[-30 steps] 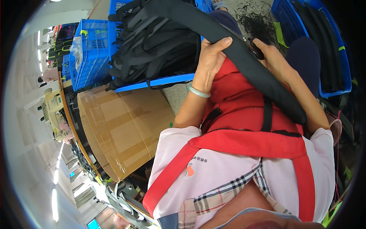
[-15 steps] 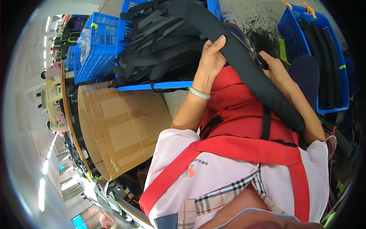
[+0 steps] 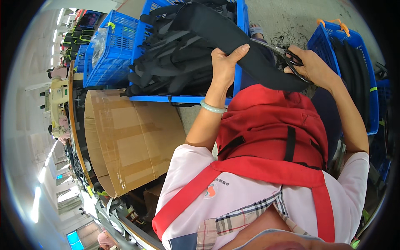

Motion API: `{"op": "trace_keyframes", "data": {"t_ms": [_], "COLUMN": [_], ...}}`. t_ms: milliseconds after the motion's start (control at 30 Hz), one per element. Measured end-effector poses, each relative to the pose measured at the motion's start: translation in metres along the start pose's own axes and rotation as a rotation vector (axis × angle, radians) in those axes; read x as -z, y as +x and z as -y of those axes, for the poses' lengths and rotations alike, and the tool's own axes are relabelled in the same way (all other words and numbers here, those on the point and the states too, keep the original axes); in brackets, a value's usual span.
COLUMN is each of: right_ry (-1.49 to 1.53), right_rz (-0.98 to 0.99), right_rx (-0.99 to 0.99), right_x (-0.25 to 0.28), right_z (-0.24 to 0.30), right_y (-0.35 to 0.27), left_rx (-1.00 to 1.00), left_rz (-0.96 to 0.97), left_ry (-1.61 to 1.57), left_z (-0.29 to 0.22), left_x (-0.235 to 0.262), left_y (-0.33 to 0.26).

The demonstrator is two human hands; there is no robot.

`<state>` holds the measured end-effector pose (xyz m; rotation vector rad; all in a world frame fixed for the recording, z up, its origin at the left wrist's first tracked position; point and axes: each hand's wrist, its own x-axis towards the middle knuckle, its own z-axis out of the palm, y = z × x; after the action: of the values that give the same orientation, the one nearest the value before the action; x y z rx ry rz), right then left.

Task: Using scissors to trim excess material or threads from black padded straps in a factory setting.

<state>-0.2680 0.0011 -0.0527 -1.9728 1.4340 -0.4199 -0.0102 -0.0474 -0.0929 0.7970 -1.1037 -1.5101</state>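
Observation:
A long black padded strip (image 3: 233, 39) slants across from the upper left toward my lap. My left hand (image 3: 227, 62) grips it near its middle, thumb on top and fingers hidden beneath. My right hand (image 3: 312, 66) is closed on scissors (image 3: 293, 62) with black handles. Their metal blades point left, along the far edge of the strip; whether they are parted cannot be made out. The strip's near end lies just below the scissor handles, above the red apron (image 3: 271, 112) on my lap.
Ahead on the left, a blue crate (image 3: 239, 79) holds a heap of similar black strips. Another blue crate (image 3: 371, 41) at right holds several strips laid lengthwise. A cardboard box (image 3: 133, 137) stands at my left, near stacked blue crates (image 3: 110, 46). Dark scraps litter the floor.
The strip has shifted away from my body, its near end leaving my right forearm. My right hand has moved right and the scissors now show fully. My left hand still grips the strip.

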Motion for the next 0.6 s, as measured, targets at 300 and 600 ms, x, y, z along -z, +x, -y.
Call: {"op": "trace_keyframes", "data": {"t_ms": [300,600], "right_ry": [0.385,0.381], "right_rz": [-0.046,-0.097], "right_rx": [-0.089,-0.064], "right_x": [-0.057,-0.069], "right_z": [0.003,-0.007], "right_y": [-0.016,-0.013], "left_rx": [0.165,0.188], "left_rz": [0.037,0.044], "left_ry": [-0.323,-0.358], "left_z": [0.02,0.022], "left_x": [-0.004,-0.005], "left_y": [-0.016,-0.019]}}
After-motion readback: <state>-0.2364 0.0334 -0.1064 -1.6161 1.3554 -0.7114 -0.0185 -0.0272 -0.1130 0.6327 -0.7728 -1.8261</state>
